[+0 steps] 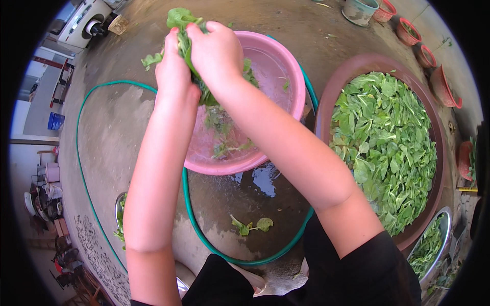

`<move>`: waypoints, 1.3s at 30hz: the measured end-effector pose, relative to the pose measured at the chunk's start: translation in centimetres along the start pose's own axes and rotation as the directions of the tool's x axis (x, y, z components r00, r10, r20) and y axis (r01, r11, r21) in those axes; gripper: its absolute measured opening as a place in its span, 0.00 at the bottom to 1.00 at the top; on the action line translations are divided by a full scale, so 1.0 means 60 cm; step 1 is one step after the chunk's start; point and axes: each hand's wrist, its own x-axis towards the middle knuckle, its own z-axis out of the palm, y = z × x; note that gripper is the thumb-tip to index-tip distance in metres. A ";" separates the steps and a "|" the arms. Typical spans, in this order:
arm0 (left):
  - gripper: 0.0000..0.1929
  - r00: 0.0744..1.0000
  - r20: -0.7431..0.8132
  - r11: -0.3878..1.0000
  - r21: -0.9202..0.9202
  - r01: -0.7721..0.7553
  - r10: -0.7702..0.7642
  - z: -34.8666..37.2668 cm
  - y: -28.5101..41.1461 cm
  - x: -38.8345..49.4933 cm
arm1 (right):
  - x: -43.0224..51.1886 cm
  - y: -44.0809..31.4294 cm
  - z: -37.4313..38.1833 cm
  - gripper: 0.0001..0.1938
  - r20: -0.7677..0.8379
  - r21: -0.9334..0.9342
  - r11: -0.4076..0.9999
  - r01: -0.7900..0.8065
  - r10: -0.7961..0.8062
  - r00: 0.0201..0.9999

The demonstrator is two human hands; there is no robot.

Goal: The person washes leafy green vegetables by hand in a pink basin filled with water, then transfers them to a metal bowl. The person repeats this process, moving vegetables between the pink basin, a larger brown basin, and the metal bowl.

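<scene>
Between my left hand (174, 69) and my right hand (216, 53) is a bunch of leafy greens (184, 42), gripped by both. Some leaves stick out above and to the left of my fingers, and others hang below my wrists. Beneath my hands stands a pink plastic basin (229, 167) holding water, with loose green leaves (224, 147) floating in it. My forearms hide part of the basin's left and lower rim.
A large brown tub (383, 63) full of greens (386, 126) stands at right, a metal bowl of greens (425, 244) below it. A green hose (191, 214) loops over wet concrete near fallen leaves (250, 226). Flowerpots (409, 32) line the wall; a white vehicle (86, 23) is far left.
</scene>
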 end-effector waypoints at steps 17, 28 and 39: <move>0.16 0.941 -0.268 0.972 0.167 -0.164 0.205 -0.019 -0.076 -0.070 | -0.033 0.088 -0.008 0.15 0.001 0.185 0.959 0.214 -0.218 0.976; 0.12 0.880 -0.380 0.958 0.085 -0.275 0.286 -0.196 0.132 -0.215 | -0.249 -0.033 0.139 0.12 0.309 0.329 0.934 0.136 -0.243 0.919; 0.20 0.432 -0.792 0.891 0.300 -0.341 0.431 -0.644 0.360 -0.707 | -0.862 -0.091 0.343 0.14 0.800 0.441 0.894 -0.084 -0.349 0.487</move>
